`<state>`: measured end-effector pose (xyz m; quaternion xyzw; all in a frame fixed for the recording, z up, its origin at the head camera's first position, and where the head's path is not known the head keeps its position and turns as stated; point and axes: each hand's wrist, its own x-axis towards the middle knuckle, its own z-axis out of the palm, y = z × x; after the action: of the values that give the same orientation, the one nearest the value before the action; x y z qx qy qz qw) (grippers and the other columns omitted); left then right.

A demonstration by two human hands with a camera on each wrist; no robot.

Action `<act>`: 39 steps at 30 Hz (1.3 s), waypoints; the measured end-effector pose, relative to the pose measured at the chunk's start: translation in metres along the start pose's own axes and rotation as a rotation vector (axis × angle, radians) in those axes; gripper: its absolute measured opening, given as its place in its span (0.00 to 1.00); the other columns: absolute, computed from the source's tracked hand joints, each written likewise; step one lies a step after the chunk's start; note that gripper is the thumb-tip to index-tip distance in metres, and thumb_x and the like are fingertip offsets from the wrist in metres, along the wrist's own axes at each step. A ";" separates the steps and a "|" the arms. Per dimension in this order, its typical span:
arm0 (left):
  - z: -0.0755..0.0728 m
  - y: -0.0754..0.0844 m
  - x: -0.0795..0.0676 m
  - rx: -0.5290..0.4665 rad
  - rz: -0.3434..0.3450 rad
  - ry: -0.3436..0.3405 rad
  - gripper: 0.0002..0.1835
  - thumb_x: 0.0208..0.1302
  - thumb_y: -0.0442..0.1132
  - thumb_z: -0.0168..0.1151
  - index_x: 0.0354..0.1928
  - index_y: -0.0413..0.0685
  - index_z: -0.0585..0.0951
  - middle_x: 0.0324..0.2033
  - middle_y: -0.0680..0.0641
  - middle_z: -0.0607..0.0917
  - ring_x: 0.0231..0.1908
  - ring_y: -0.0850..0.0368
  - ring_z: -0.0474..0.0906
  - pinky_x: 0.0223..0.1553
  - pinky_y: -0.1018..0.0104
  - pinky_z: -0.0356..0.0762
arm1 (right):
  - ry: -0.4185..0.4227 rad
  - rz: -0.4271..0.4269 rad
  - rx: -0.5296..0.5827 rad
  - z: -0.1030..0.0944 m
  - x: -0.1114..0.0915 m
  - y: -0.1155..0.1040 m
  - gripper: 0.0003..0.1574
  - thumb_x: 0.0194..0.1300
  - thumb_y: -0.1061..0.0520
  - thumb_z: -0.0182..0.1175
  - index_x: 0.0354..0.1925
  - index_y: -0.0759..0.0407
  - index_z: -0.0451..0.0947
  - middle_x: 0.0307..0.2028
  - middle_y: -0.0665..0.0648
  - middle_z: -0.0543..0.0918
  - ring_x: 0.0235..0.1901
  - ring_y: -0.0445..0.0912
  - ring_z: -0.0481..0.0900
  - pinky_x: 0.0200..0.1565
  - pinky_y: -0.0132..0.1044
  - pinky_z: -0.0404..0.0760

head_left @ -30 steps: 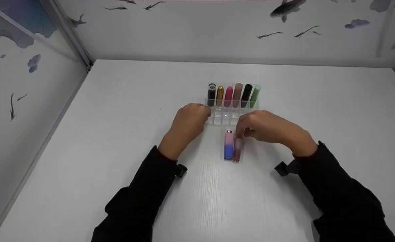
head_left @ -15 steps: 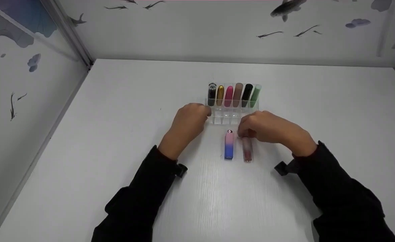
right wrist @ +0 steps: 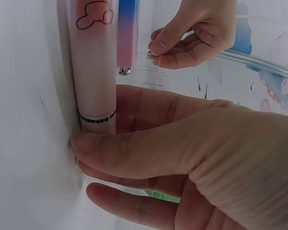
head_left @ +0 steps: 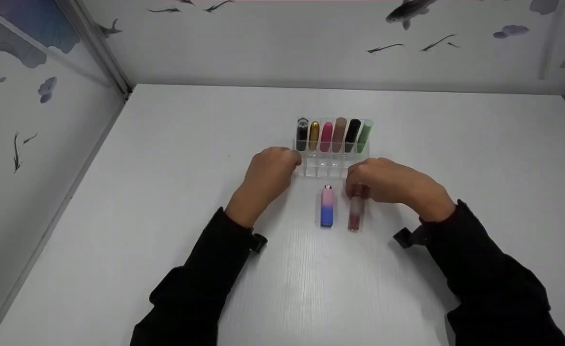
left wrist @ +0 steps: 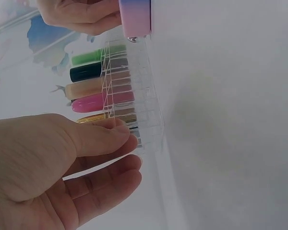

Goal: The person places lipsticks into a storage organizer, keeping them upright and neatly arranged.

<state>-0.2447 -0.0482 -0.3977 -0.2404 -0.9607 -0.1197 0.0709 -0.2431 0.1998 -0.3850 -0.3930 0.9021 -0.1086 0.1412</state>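
A clear lipstick organizer [head_left: 333, 166] stands on the white table, its back row holding several lip tubes. My left hand [head_left: 274, 168] pinches the organizer's left edge between thumb and forefinger; the left wrist view shows this hand [left wrist: 81, 158] in front of the gold tube [left wrist: 93, 118]. My right hand [head_left: 381, 180] holds one end of a frosted lip gloss tube [head_left: 355, 214] with a reddish lower part. In the right wrist view, thumb and fingers close round the lip gloss tube [right wrist: 93, 72] beside its black lettering. A pink-and-blue lipstick [head_left: 327, 206] lies just left of it.
In the organizer's back row stand a black patterned tube [head_left: 302, 134], a pink tube [head_left: 326, 137], a brown tube [head_left: 339, 134], a black tube [head_left: 352, 135] and a green tube [head_left: 365, 136]. White printed panels [head_left: 282, 48] border the table's back and left.
My right hand has shifted slightly right, and the lip gloss tube has moved right, away from the pink-and-blue lipstick. My left hand has stayed at the organizer.
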 end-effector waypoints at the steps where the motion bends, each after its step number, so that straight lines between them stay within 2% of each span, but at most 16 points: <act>1: 0.000 0.000 0.000 -0.001 -0.002 -0.001 0.10 0.68 0.26 0.63 0.44 0.44 0.90 0.40 0.46 0.90 0.41 0.53 0.86 0.42 0.64 0.83 | 0.000 0.003 -0.002 0.000 -0.001 0.000 0.27 0.50 0.84 0.60 0.36 0.57 0.89 0.34 0.51 0.86 0.33 0.44 0.81 0.39 0.40 0.84; 8: 0.000 0.000 0.001 -0.005 -0.007 -0.008 0.11 0.67 0.26 0.63 0.45 0.44 0.90 0.40 0.46 0.90 0.41 0.53 0.86 0.43 0.63 0.83 | -0.009 0.025 -0.013 -0.001 -0.002 0.000 0.25 0.52 0.83 0.62 0.34 0.56 0.89 0.33 0.51 0.85 0.33 0.45 0.80 0.38 0.40 0.84; 24: 0.000 0.000 0.001 -0.008 -0.018 -0.018 0.11 0.69 0.27 0.62 0.46 0.45 0.89 0.41 0.46 0.90 0.42 0.52 0.86 0.44 0.63 0.82 | 0.011 -0.024 -0.019 0.000 -0.002 0.003 0.26 0.49 0.83 0.63 0.36 0.57 0.89 0.34 0.50 0.86 0.33 0.44 0.82 0.39 0.40 0.84; 33: 0.001 -0.001 0.001 -0.002 -0.016 -0.016 0.11 0.70 0.28 0.62 0.46 0.45 0.89 0.42 0.46 0.90 0.43 0.52 0.86 0.44 0.63 0.82 | -0.013 0.000 0.000 -0.007 -0.003 0.002 0.20 0.56 0.78 0.66 0.39 0.56 0.89 0.35 0.50 0.86 0.34 0.44 0.80 0.42 0.42 0.84; 36: 0.001 -0.001 0.001 -0.002 -0.017 -0.018 0.11 0.69 0.28 0.62 0.46 0.45 0.89 0.42 0.46 0.90 0.43 0.52 0.86 0.44 0.62 0.83 | 0.007 -0.024 0.020 -0.010 -0.004 0.002 0.18 0.57 0.76 0.68 0.39 0.56 0.89 0.35 0.50 0.86 0.34 0.44 0.80 0.42 0.41 0.84; 39: 0.001 -0.001 0.001 0.000 -0.016 -0.019 0.11 0.69 0.27 0.62 0.46 0.45 0.89 0.42 0.46 0.90 0.43 0.52 0.86 0.44 0.62 0.83 | 0.067 -0.064 0.021 -0.012 -0.005 0.000 0.17 0.56 0.76 0.70 0.39 0.58 0.88 0.36 0.50 0.85 0.34 0.43 0.80 0.42 0.41 0.84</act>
<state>-0.2460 -0.0484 -0.3986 -0.2339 -0.9632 -0.1178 0.0606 -0.2441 0.2049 -0.3732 -0.4164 0.8921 -0.1358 0.1113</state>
